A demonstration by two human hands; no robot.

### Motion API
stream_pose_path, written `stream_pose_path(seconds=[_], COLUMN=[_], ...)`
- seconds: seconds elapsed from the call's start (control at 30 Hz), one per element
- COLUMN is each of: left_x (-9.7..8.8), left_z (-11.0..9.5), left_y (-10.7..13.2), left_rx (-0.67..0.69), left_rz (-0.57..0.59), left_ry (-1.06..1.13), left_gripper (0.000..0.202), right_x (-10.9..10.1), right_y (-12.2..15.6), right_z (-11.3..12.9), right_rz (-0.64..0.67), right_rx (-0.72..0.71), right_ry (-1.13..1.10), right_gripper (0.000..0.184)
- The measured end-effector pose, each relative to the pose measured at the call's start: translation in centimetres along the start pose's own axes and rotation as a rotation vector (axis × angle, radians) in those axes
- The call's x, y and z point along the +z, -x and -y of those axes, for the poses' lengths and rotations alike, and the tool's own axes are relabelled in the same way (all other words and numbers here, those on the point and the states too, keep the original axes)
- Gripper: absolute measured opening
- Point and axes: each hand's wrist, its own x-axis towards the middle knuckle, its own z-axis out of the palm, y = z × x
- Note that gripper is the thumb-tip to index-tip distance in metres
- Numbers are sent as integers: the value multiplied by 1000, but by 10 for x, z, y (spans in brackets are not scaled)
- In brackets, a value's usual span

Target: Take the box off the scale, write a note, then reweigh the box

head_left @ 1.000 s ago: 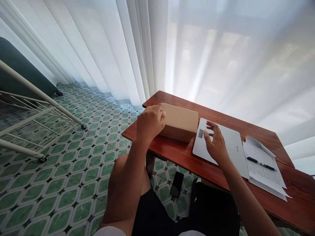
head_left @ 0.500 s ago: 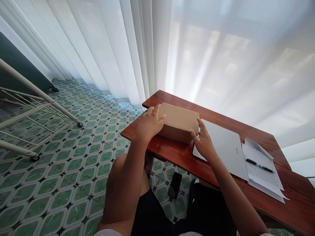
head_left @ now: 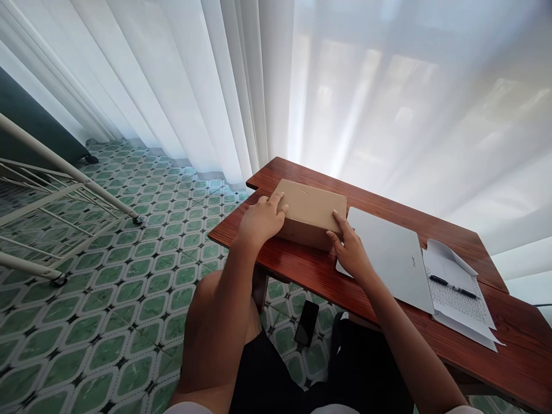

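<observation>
A closed brown cardboard box [head_left: 310, 202] rests near the left end of the reddish wooden table. My left hand [head_left: 263, 218] grips its left end, thumb at the front edge and fingers curled over the top left side. At the opposite end, my right hand [head_left: 350, 247] holds the front right corner, index finger on the top edge and thumb against the front face. The box's underside and left end are hidden. Right beside it lies a flat silver laptop [head_left: 388, 259], shut, partly behind my right hand.
Handwritten papers [head_left: 459, 293] with a black pen [head_left: 452, 286] on them lie right of the laptop. A dark phone [head_left: 307, 323] is on the tiled floor below the table [head_left: 457, 238]. White curtains [head_left: 181, 75] hang behind; a wheeled metal rack [head_left: 69, 178] stands at left.
My right hand has shifted left, its index finger moving from beside the box's right end onto its top edge. My left hand stays on the left end, and the view has shifted slightly.
</observation>
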Motion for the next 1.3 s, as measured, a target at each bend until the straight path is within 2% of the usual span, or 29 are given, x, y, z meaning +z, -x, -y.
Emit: stream_pose_path(seconds=[0.23,0.37,0.63,0.87,1.1,1.3], left_x=[-4,-11,-21,-12,13,41], left_z=[-6,-14,-29,-51,-74,-90], left_y=[6,16,37,47,46,38], left_rx=[8,32,133,398,591,735], left_rz=[-16,-90,-235,-374,-285,-76], left_ry=[-42,-44,31,170,494,879], left_gripper=[58,56,55,52,50,48], right_x=[3,-4,-33,-70,-113,-138], right_y=[1,5,18,33,55,75], right_z=[-3,-2,6,-6,-30,-54], right_rz=[-48,-53,-163,-324,-500,-605], right_rx=[12,-3,-61,-51,-33,-12], right_ry=[-57,-94,-110,-50,23,-8], right_gripper=[69,70,68,66,61,58])
